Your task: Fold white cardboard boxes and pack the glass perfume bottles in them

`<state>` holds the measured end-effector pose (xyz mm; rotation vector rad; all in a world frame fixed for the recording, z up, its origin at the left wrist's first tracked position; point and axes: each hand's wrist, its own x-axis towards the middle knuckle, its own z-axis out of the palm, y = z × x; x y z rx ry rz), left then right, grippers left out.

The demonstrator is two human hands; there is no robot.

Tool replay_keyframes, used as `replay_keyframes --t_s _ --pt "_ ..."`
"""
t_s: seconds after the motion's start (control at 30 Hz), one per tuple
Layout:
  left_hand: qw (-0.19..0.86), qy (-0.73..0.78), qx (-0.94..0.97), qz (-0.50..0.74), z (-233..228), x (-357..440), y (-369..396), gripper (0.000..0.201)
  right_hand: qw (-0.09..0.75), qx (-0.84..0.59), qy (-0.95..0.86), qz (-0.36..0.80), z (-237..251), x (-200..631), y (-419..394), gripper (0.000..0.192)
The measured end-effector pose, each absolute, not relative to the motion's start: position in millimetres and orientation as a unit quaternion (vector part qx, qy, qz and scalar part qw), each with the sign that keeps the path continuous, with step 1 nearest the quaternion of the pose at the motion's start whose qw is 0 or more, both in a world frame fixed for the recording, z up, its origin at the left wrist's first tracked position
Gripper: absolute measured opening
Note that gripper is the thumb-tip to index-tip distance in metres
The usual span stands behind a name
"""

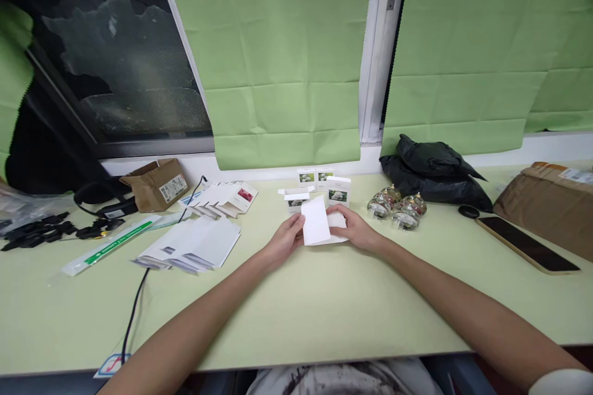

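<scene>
Between my two hands is a partly opened white carton, its plain side facing me and a flap sticking out to the right. My left hand grips its left edge, thumb on the front. The fingers of my right hand close on the flap side. Just beyond stand small white boxes with flower pictures: an upright box, an open-topped box, and two more boxes at the back. To the left lie a pile of flat white cartons and a second fanned pile with a red picture.
Clear round ornaments sit right of the boxes, before a black plastic bag. Farther right are a phone and a brown carton. At left are a small cardboard box, black cables and a green-white packet.
</scene>
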<state>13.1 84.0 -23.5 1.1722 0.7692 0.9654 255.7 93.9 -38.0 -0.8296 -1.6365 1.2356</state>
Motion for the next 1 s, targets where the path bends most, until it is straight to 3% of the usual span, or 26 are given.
replay_keyframes --t_s 0.17,0.4,0.63,1.0 --pt "0.634 0.338 0.586 0.374 -26 14 83 0.067 0.489 -0.339 -0.654 0.467 -40 251 92 0.050" --pt "0.615 0.339 0.607 0.373 -29 12 85 0.056 0.568 -0.357 -0.561 0.485 -33 249 89 0.061" --pt "0.605 0.354 0.604 0.380 -26 15 82 0.059 0.451 -0.326 -0.604 0.571 -38 256 95 0.048" --pt "0.605 0.337 0.631 0.350 -14 16 71 0.056 0.502 -0.318 -0.620 0.512 -39 235 82 0.048"
